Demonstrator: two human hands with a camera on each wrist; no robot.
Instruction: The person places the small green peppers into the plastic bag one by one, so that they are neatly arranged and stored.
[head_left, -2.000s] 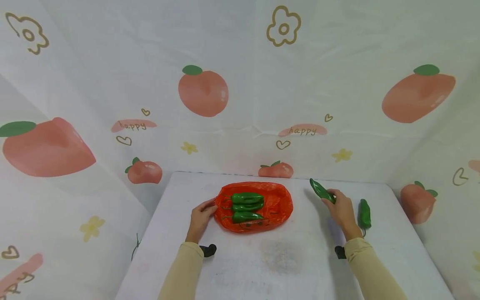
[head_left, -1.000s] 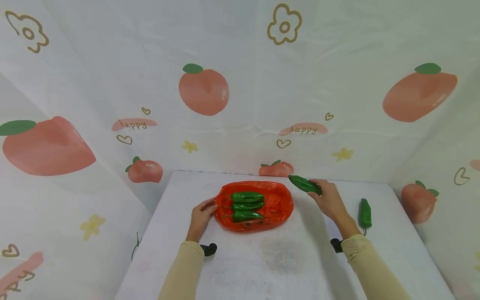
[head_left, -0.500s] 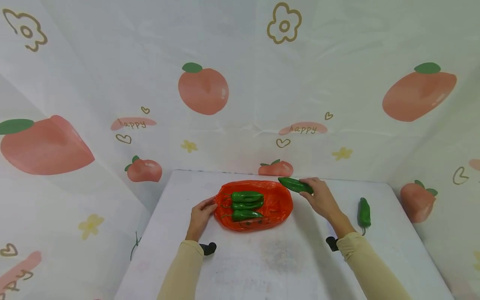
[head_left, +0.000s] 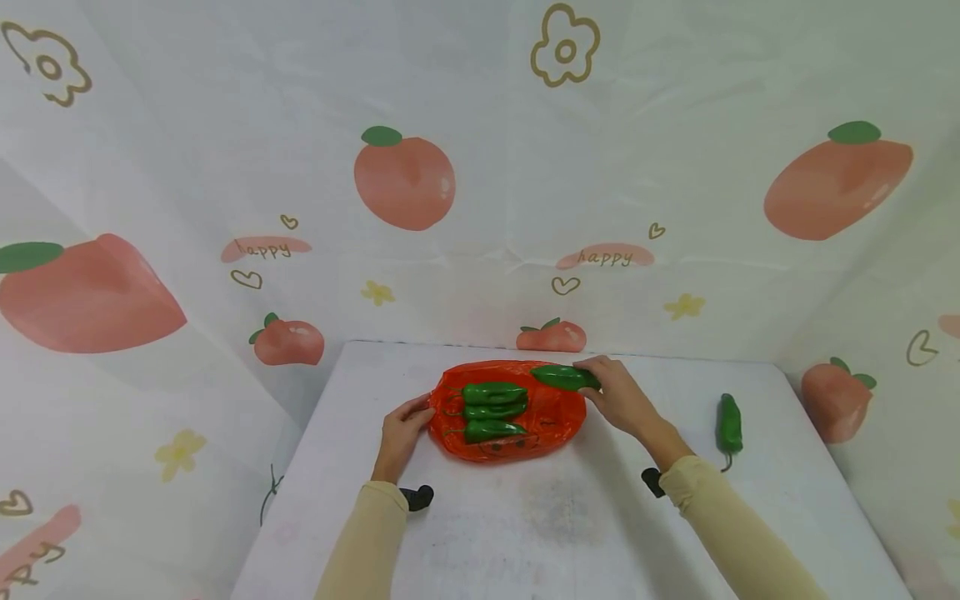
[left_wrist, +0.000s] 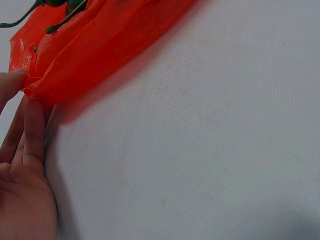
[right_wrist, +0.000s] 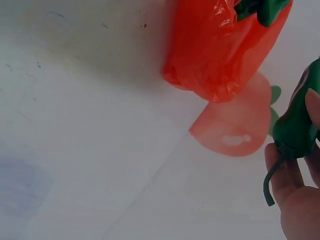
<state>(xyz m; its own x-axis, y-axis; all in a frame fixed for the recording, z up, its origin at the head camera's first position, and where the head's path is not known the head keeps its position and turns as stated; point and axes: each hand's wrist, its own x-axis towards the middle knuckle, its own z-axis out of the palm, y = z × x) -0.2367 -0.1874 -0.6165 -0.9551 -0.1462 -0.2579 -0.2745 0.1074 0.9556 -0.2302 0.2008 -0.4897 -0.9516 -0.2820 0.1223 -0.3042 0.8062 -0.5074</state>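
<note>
A red plastic bag (head_left: pixel 555 425), spread open in an oval, lies on the white table with three green peppers (head_left: pixel 495 412) side by side in it. At its left end my left hand (head_left: pixel 401 433) pinches the bag's edge between thumb and fingers; the left wrist view shows the thumb (left_wrist: pixel 11 86) at the gathered plastic. Over the bag's far right part, my right hand (head_left: pixel 618 398) holds another green pepper (head_left: pixel 561 377) by its stem end, the tip pointing left. In the right wrist view this pepper's stem (right_wrist: pixel 269 186) hangs down past the fingers.
One more green pepper (head_left: pixel 729 425) lies on the table to the right, stem toward me. A white cloth wall (head_left: pixel 480 283) printed with peaches rises behind the table and at both sides. Black wrist mounts (head_left: pixel 417 498) show by the sleeves.
My right hand has carried its pepper leftward, from right of the bag to over its right part, and the pepper has turned to lie nearly level. My left hand has stayed put.
</note>
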